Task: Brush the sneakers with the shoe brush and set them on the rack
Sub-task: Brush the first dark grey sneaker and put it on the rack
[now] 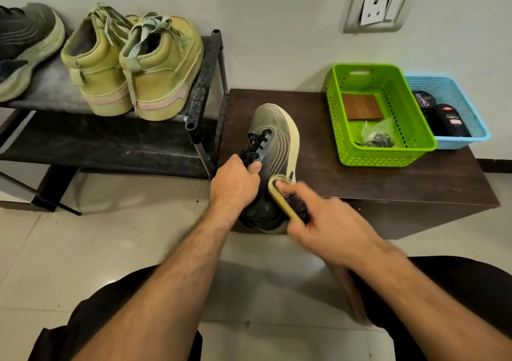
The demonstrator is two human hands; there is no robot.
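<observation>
A grey-green sneaker (273, 139) with black laces and a pale yellow sole lies on the dark wooden stool (327, 172), toe pointing away. My left hand (235, 186) grips it at the laces and tongue. My right hand (329, 227) holds a yellow-backed shoe brush (282, 197) with dark bristles pressed against the shoe's right side near the heel; the hand is motion-blurred. The black shoe rack (205, 83) stands to the left. On its top shelf sit a matching dark sneaker (25, 47) and a pair of olive-green high-tops (133, 67).
A green basket (382, 155) holding a brown wallet-like item and a plastic bag sits on the stool's right part. Beside it, a blue basket (471, 136) contains dark polish tins. A wall socket (376, 8) is above. Tiled floor surrounds; my knees are below.
</observation>
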